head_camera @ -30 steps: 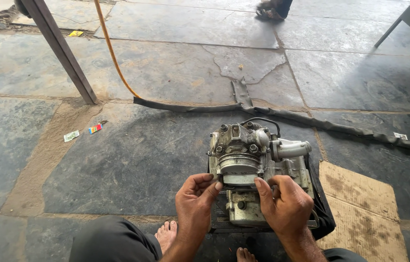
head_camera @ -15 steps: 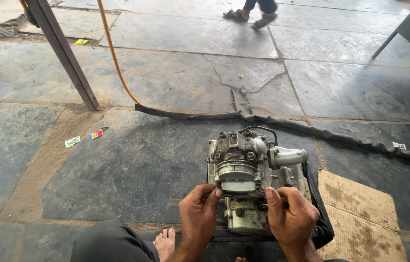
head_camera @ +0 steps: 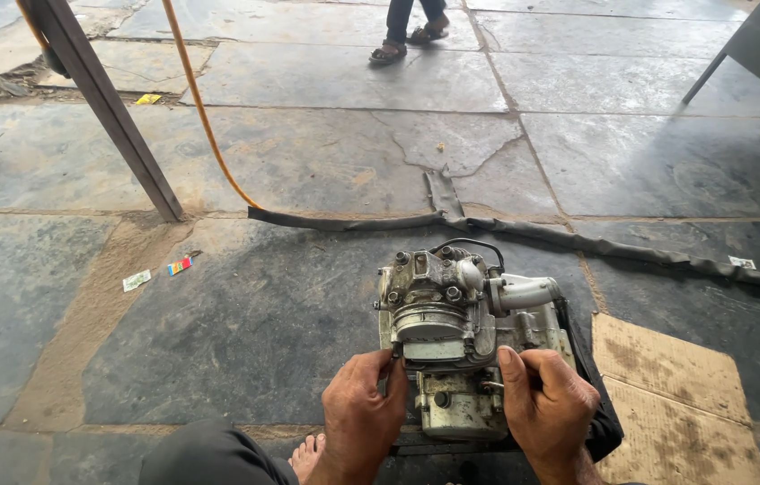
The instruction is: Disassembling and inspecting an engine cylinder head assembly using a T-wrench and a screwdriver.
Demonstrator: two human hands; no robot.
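Engine block [head_camera: 456,337] of grimy grey metal on the stone floor [head_camera: 218,323], left hand [head_camera: 360,415] fingers pinching its lower left edge, right hand [head_camera: 546,409] fingers curled on its right side, cardboard sheet [head_camera: 667,395] just beside.

Left hand [head_camera: 362,413]: low in the frame, back facing the camera, fingers curled forward and slightly inward, fingertips pressed against a surface ahead, thumb tucked beside the forefinger. Right hand [head_camera: 546,409]: level with the left and well apart from it, back up, thumb raised and pointing forward, remaining fingers bent in a loose grip. Both wrists run down out of view. Bare toes [head_camera: 308,456] show beside the left wrist.
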